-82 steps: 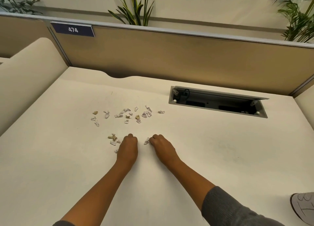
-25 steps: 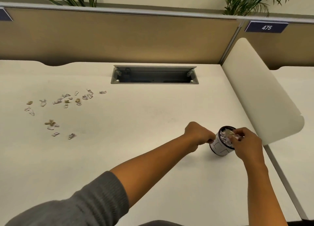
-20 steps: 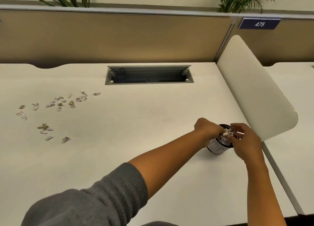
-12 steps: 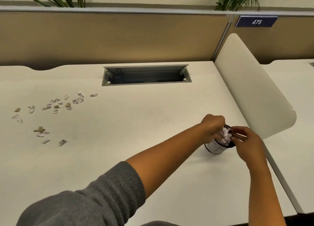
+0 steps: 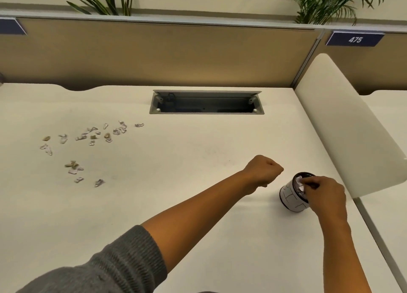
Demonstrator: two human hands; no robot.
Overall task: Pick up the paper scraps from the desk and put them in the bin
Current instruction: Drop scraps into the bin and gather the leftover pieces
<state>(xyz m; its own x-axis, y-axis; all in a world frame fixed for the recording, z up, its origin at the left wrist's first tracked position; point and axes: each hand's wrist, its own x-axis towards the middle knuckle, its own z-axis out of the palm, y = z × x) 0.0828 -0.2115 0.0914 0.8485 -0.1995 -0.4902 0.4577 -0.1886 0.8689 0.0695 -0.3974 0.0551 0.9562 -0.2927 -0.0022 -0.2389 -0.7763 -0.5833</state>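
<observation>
Head view, and we look down on a pale desk with a tan partition along the back. A grey cable box is sunk into the desk near that partition, lid up, well apart from everything else. On the right a rounded white divider rises at the desk's edge, close beside the bin but not touching it as far as we can tell. Two plants: one behind the partition at left, one at right. Two blue labels as well, one reading 475, the other cut off at the left edge.

Our left hand hovers over bare desk just left of the bin, fingers curled into a fist; we cannot see anything held in it. Our right hand sits over the bin's rim, fingertips pinched together at the white paper in its mouth; whether they grip a piece we cannot tell. That hand covers the bin's right side. One bin, small, white with a dark rim, upright.

The scraps lie far to the left, nothing between them and us. We count roughly twenty: a loose band of about fifteen nearer the partition, and a nearer clump of about five. Exact count is unsure, several overlap.
</observation>
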